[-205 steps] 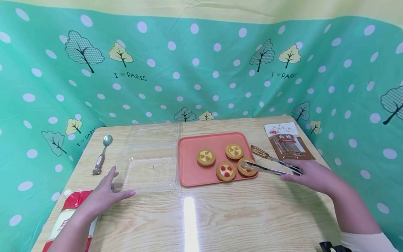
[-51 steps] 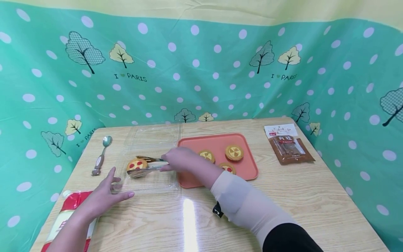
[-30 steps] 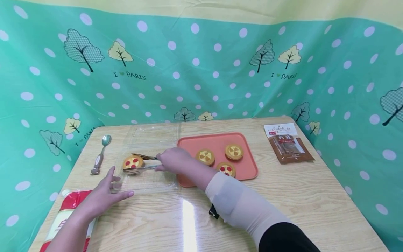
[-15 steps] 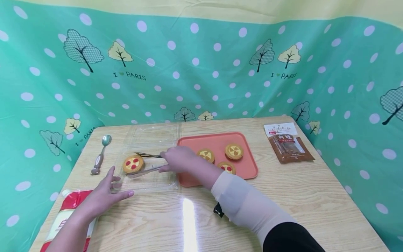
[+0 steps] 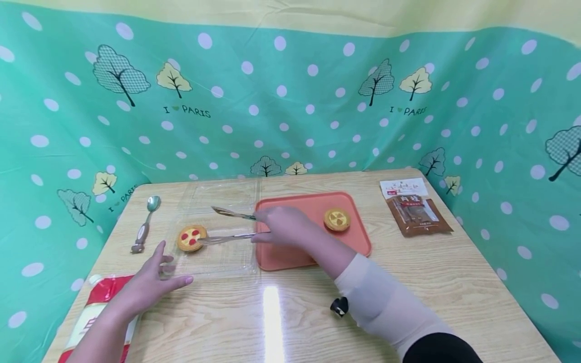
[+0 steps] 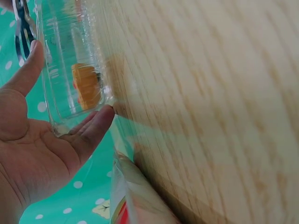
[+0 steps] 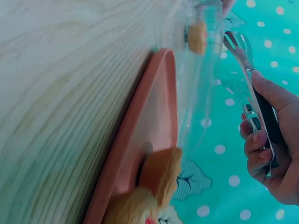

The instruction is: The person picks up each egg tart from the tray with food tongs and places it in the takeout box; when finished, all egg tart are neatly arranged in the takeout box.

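Observation:
An egg tart (image 5: 191, 238) with red toppings sits inside the clear plastic box (image 5: 218, 263), near its left side. My right hand (image 5: 286, 227) grips metal tongs (image 5: 236, 236), whose arms stand apart; the lower tip is close by the tart's right edge. In the right wrist view, fingers and thumb of the right hand (image 7: 275, 158) wrap the tongs (image 7: 261, 105). My left hand (image 5: 154, 282) has its fingers spread at the box's front left corner; in the left wrist view, its fingertips touch the box (image 6: 58, 93). A yellow-topped tart (image 5: 337, 220) lies on the pink tray (image 5: 290, 259); other tarts hide behind my right arm.
A spoon (image 5: 145, 224) lies left of the box. Beside my left forearm is a red and white capped pouch (image 5: 102, 307). A brown packet (image 5: 417, 214) lies at the table's right. The polka-dot cloth (image 5: 295, 101) hangs behind the table.
The tongs have carried the red-topped tart from the tray into the box. Their arms have since spread and drawn back to the right, off the tart. My left hand stays put.

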A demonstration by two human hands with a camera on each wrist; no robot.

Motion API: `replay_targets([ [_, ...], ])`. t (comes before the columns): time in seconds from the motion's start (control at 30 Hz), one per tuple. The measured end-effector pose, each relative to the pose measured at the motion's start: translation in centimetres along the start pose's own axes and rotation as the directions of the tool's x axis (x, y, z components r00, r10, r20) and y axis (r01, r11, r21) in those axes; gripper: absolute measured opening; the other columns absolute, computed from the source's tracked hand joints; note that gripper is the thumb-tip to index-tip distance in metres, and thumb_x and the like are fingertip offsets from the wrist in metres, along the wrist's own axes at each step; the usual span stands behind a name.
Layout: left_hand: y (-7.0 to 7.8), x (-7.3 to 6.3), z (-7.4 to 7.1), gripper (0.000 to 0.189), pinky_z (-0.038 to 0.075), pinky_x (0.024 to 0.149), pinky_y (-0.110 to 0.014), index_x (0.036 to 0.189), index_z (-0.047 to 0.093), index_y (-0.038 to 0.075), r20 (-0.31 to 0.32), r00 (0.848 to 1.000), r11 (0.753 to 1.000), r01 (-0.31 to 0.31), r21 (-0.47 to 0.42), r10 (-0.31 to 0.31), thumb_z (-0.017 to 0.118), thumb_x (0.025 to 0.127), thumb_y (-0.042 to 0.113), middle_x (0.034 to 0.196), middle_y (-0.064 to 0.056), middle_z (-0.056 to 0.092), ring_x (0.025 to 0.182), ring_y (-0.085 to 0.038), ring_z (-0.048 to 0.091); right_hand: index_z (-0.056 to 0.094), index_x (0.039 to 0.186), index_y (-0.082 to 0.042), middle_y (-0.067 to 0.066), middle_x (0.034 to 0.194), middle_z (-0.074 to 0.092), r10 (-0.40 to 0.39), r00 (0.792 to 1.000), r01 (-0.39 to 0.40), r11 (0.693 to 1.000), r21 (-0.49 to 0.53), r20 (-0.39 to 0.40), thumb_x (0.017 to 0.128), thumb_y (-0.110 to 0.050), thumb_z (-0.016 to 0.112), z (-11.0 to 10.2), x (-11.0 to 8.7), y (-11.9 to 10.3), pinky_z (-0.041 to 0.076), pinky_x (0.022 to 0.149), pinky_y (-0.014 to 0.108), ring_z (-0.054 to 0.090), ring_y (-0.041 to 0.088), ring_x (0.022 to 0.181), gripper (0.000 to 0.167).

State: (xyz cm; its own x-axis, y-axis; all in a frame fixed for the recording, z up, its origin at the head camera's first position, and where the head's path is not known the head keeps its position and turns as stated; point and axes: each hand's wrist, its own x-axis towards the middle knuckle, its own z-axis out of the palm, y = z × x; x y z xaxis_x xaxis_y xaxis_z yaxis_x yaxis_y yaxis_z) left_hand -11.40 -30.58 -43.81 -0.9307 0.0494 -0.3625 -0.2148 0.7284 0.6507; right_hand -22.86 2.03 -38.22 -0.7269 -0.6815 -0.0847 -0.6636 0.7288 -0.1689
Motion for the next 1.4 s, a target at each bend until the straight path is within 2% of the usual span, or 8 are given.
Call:
replay_targets([
  [0.2,0.0,-0.1,0.0,0.126,0.041,0.098,-0.066,0.152,-0.026,0.008,-0.007,1.000,1.000,-0.001,0.012,0.001,0.069,0.084,0.058,0.151,-0.032,0.027,0.131,-0.056,0.038,0.049,0.146,-0.024,0.000,0.144,0.055,0.044,0.997,-0.041,0.998,0.050,-0.068,0.090,-0.066,0.054,-0.7,-2.9,1.5,0.050,0.101,0.038,0.055,0.019,0.129,0.070],
  [0.3,0.1,-0.1,0.1,0.126,0.041,0.098,-0.066,0.152,-0.025,0.007,-0.013,1.000,1.000,-0.006,0.013,0.006,0.069,0.085,0.057,0.150,-0.032,0.028,0.131,-0.056,0.038,0.050,0.146,-0.025,-0.001,0.140,0.058,0.074,0.994,-0.071,0.997,0.038,-0.086,0.088,-0.068,0.053,-0.8,-4.1,2.1,0.053,0.096,0.038,0.059,0.017,0.123,0.072],
  [0.43,0.1,-0.2,0.1,0.126,0.041,0.098,-0.066,0.152,-0.026,0.008,-0.010,1.000,1.000,-0.001,0.013,0.001,0.069,0.085,0.058,0.150,-0.032,0.028,0.131,-0.056,0.037,0.056,0.139,-0.025,-0.004,0.121,0.067,0.094,0.987,-0.091,0.995,0.029,-0.128,0.087,-0.066,0.058,-0.7,-5.6,2.9,0.057,0.079,0.033,0.065,0.012,0.101,0.067],
  [0.57,0.0,-0.2,0.2,0.126,0.041,0.098,-0.066,0.152,-0.025,0.009,-0.006,1.000,1.000,0.005,0.009,-0.005,0.068,0.084,0.059,0.151,-0.031,0.028,0.132,-0.055,0.036,0.063,0.126,-0.026,-0.010,0.091,0.065,0.093,0.982,-0.089,0.996,0.030,-0.163,0.087,-0.063,0.062,-0.6,-7.2,3.8,0.049,0.059,0.025,0.059,0.007,0.075,0.054],
  [0.7,-0.1,-0.2,0.2,0.127,0.041,0.098,-0.067,0.153,-0.024,0.008,-0.014,1.000,1.000,0.000,0.019,0.000,0.069,0.083,0.059,0.150,-0.030,0.029,0.132,-0.055,0.036,0.060,0.132,-0.023,-0.009,0.076,0.053,0.129,0.980,-0.121,0.991,0.061,-0.154,0.088,-0.060,0.063,-0.7,-8.9,4.7,0.042,0.056,0.027,0.051,0.010,0.066,0.058],
  [0.8,-0.1,-0.2,0.2,0.126,0.039,0.098,-0.068,0.152,-0.024,0.008,-0.018,1.000,1.000,-0.004,0.023,0.004,0.069,0.084,0.059,0.150,-0.030,0.029,0.131,-0.056,0.036,0.055,0.140,-0.023,-0.009,0.075,0.052,0.168,0.977,-0.157,0.984,0.086,-0.133,0.087,-0.061,0.063,-0.6,-10.2,5.4,0.043,0.060,0.029,0.050,0.010,0.068,0.066],
  [1.13,-0.1,-0.2,0.1,0.126,0.039,0.099,-0.068,0.152,-0.025,0.008,-0.017,1.000,1.000,-0.012,0.020,0.012,0.069,0.084,0.057,0.150,-0.031,0.029,0.131,-0.057,0.034,0.056,0.140,-0.021,-0.006,0.075,0.053,0.265,0.955,-0.252,0.962,0.110,-0.135,0.086,-0.060,0.065,-0.2,-14.3,7.7,0.040,0.056,0.028,0.048,0.011,0.062,0.068],
  [1.4,0.0,-0.1,0.1,0.126,0.040,0.097,-0.068,0.153,-0.024,0.008,-0.025,0.999,1.000,-0.021,0.021,0.021,0.068,0.084,0.060,0.150,-0.031,0.030,0.131,-0.056,0.036,0.054,0.142,-0.017,-0.002,0.075,0.055,0.352,0.927,-0.335,0.932,0.139,-0.127,0.084,-0.077,0.049,0.0,-17.0,10.0,0.039,0.054,0.030,0.047,0.012,0.061,0.084],
])
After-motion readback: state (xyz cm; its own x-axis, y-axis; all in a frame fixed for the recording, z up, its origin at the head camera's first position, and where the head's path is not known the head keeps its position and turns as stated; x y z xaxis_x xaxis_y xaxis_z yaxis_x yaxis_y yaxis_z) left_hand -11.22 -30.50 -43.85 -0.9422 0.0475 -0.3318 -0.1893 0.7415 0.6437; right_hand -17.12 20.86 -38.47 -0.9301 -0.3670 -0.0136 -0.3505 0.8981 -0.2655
